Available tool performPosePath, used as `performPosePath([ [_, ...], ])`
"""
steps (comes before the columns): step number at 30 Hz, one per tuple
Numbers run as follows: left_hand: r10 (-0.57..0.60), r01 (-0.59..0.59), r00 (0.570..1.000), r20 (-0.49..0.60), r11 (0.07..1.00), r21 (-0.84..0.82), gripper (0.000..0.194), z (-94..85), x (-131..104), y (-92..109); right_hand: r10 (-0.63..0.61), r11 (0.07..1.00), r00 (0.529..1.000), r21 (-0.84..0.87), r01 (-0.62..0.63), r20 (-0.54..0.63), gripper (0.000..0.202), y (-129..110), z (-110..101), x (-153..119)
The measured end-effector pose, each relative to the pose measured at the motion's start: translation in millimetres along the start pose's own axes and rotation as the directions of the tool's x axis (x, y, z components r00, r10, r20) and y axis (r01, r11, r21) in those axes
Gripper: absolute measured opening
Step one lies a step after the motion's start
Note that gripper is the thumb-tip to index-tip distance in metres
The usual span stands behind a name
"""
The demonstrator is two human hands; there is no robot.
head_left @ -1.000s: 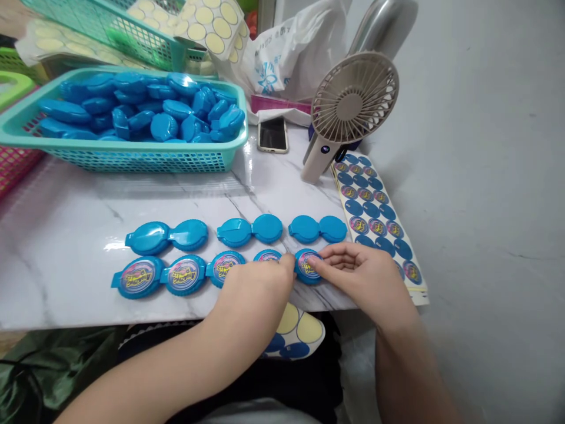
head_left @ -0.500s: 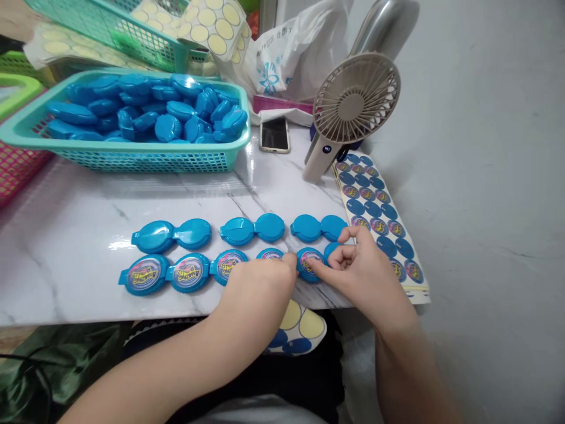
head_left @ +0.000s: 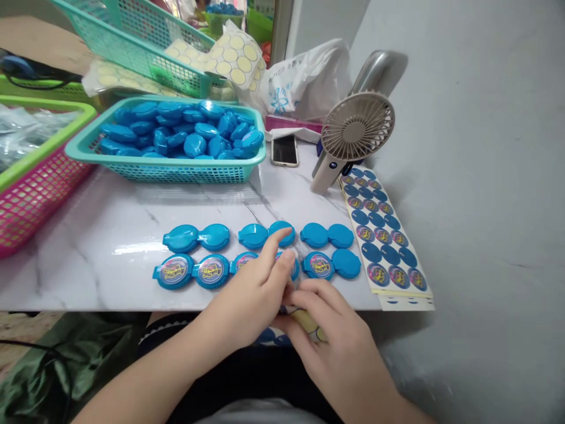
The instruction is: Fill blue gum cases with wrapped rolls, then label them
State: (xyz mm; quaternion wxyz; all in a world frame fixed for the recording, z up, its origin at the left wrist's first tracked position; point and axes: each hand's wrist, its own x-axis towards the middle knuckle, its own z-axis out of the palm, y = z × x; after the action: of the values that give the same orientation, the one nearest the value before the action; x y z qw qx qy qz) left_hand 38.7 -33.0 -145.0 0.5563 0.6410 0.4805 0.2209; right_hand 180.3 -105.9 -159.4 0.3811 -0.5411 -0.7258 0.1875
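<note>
My left hand (head_left: 253,288) reaches over the front row of blue plastic cases, index finger stretched out and other fingers partly hidden; nothing shows in it. Its fingertips nearly meet those of my right hand (head_left: 339,335), which pinches a sticker sheet (head_left: 304,321) at the table's front edge, over the lap. Several opened cases lie in two rows. In the front row, the left case (head_left: 212,271) has round stickers on both halves; the right case (head_left: 318,266) has one on its left half, and its right half (head_left: 346,263) is plain. My left hand partly covers the middle case.
Behind the rows, a turquoise basket (head_left: 176,171) holds many blue cases. A phone (head_left: 285,151) and a small upright fan (head_left: 355,126) are at the back. Sticker sheets (head_left: 384,235) lie on the right, near the wall. A green and pink basket (head_left: 39,200) stands left.
My right hand has left the right front case and come down to the sticker sheet. My left hand has stretched out its index finger. The view has shifted, moving the table items rightward.
</note>
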Motion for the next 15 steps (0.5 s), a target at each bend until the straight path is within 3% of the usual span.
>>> performPosePath([
  [6, -0.058, 0.058, 0.998, 0.002, 0.996, 0.068, 0.054, -10.0, -3, -3, -0.153, 0.988, 0.988, -0.011, 0.153, 0.014, 0.012, 7, -3, -1],
  [10, -0.050, 0.041, 0.995, 0.084, 0.994, 0.104, 0.058, -10.4, -1, -1, -0.192, 0.981, 0.981, -0.015, 0.192, 0.036, 0.019, 5, -7, -1],
  [12, -0.035, 0.016, 0.993, 0.115, 0.987, 0.161, 0.056, -7.9, 3, -1, -0.221, 0.975, 0.974, 0.028, 0.220, 0.055, 0.021, 2, -16, -1],
  [15, -0.014, -0.012, 0.997, 0.071, 0.938, 0.347, 0.052, 2.2, 14, 0, -0.241, 0.965, 0.967, 0.123, 0.230, 0.084, 0.025, 7, -40, -2],
])
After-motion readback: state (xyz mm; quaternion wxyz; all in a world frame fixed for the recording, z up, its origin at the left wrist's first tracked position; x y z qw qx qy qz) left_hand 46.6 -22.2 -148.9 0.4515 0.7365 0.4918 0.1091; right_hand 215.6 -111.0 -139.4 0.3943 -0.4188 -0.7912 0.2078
